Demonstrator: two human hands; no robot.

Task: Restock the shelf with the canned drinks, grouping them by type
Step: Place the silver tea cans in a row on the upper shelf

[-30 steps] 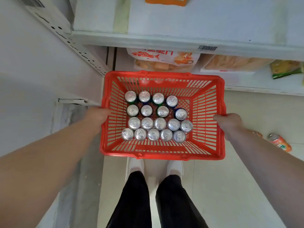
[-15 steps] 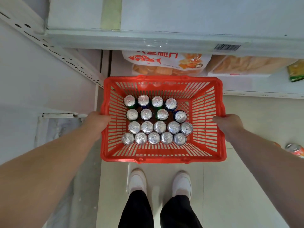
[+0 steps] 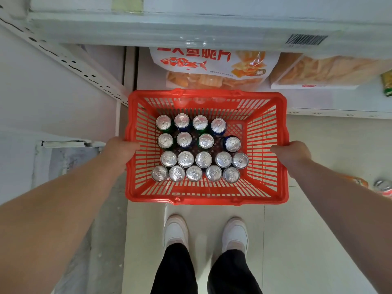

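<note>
The red basket (image 3: 206, 194) hangs between both arms above the floor, in front of the white shelf (image 3: 191, 28). The left hand (image 3: 119, 148) is clenched around its left rim and the right hand (image 3: 293, 150) around its right rim, as they were half a second ago. The canned drinks (image 3: 199, 148) stand upright in four rows in the left part of the basket, arranged as before. Compared with the earlier frames, the snack bag (image 3: 212, 66) on the lower shelf shows more fully, and the fallen cans on the floor (image 3: 379, 187) sit further toward the right edge, now half hidden by the right forearm.
</note>
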